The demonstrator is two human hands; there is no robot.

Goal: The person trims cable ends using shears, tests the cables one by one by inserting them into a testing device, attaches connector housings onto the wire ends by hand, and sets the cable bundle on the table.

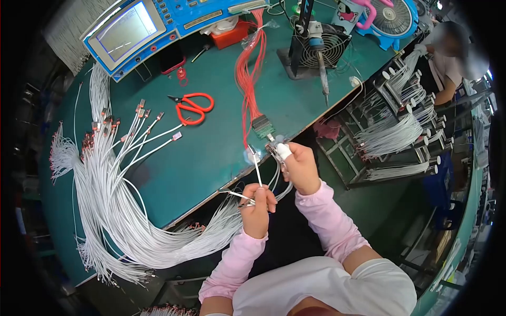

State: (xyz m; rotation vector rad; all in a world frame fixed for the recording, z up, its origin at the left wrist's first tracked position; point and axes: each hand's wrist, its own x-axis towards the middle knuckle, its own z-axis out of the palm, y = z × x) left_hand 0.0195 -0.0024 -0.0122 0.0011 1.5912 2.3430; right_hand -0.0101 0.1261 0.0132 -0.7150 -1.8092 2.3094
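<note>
A white cable (pixel 258 171), probably light, flexible and best gripped behind its tip, is pinched by the left hand (pixel 256 206); a connector (pixel 271 138) is held by the right hand (pixel 301 164), at the green board's (pixel 263 127) five o'clock.

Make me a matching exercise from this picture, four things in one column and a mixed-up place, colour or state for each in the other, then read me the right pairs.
Things:
1. Left hand
2. Scissors
3. Circuit board
4. Machine

Descriptions:
A. Red-handled, lying on the table
B. Blue, with a lit screen
C. Holding a white cable
D. Green, at the end of the red wires

Right pairs: 1-C, 2-A, 3-D, 4-B.
</note>
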